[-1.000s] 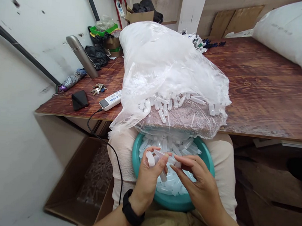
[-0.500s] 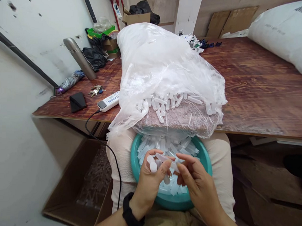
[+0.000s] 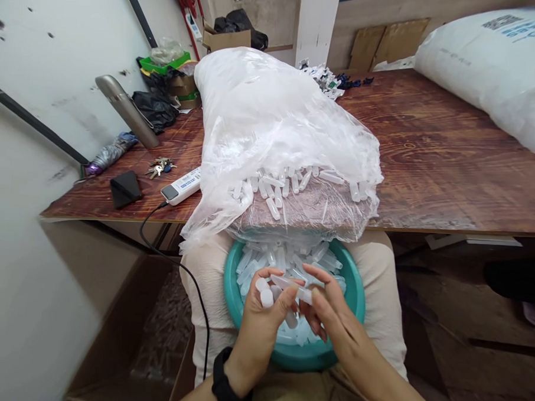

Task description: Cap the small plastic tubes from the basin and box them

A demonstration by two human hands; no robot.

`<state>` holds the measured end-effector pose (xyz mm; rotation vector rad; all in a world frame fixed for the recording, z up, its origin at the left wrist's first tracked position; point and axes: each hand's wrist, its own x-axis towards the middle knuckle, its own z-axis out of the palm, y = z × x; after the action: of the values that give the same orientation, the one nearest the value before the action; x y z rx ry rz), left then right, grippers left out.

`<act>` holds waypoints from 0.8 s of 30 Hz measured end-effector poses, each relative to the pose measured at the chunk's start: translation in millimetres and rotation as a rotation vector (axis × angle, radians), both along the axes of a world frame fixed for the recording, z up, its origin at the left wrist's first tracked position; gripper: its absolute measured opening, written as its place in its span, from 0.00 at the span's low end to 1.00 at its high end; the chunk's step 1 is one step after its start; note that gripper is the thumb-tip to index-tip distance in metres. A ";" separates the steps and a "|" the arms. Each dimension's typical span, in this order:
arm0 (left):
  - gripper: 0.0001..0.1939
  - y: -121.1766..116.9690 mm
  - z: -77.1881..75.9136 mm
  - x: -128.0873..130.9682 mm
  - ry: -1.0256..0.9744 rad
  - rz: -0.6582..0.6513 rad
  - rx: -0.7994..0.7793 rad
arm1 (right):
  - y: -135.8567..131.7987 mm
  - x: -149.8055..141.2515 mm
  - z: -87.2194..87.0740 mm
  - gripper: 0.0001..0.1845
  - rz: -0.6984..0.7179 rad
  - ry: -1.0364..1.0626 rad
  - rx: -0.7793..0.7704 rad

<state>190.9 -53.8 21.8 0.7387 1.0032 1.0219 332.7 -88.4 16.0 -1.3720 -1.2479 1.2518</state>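
Observation:
A teal bowl [image 3: 355, 299] full of small clear plastic tubes [image 3: 287, 260] rests on my lap. Above it my left hand [image 3: 262, 321] is closed on a bundle of several tubes, with a black watch on its wrist. My right hand [image 3: 333, 318] pinches the end of one clear tube [image 3: 293, 286] that lies across the left hand's fingers. A big clear plastic bag [image 3: 271, 124] of the same tubes lies on the wooden table [image 3: 450, 161], its open mouth spilling tubes over the edge towards the bowl.
A cardboard box [image 3: 124, 330] holding more tubes stands on the floor at my left. On the table's left end lie a power strip [image 3: 182, 186] with a black cable, keys [image 3: 159, 167], a black case [image 3: 125, 189] and a steel flask [image 3: 125, 108]. A white sack [image 3: 490, 62] sits far right.
The view has drifted so everything sits lower and further left. My hands stay together over the bowl, the right hand's fingers shifting along the single tube.

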 end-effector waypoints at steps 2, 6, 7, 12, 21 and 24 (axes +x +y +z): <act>0.24 1.4 0.1 0.0 0.001 0.004 -0.016 | -1.1 2.0 -0.8 0.24 -0.008 -0.091 0.086; 0.23 2.0 0.1 0.2 0.029 -0.020 -0.019 | -0.6 3.8 -6.1 0.22 0.015 -0.075 0.049; 0.23 1.8 0.2 0.4 0.029 -0.020 -0.023 | -0.1 4.0 -7.4 0.23 0.001 -0.085 0.072; 0.23 1.0 -2.4 1.1 0.021 -0.004 -0.026 | 2.9 5.1 -9.4 0.23 -0.003 -0.054 0.044; 0.23 11.6 -9.1 5.4 -0.021 0.040 -0.061 | 21.2 -0.4 -11.3 0.26 0.103 -0.035 -0.050; 0.27 27.4 0.7 -4.3 -0.055 0.113 -0.133 | 29.7 18.1 -12.7 0.26 0.126 -0.150 -0.013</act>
<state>186.6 -26.3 22.5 0.5467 1.0635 1.0568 350.8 -58.7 3.3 -1.4369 -1.4512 1.2632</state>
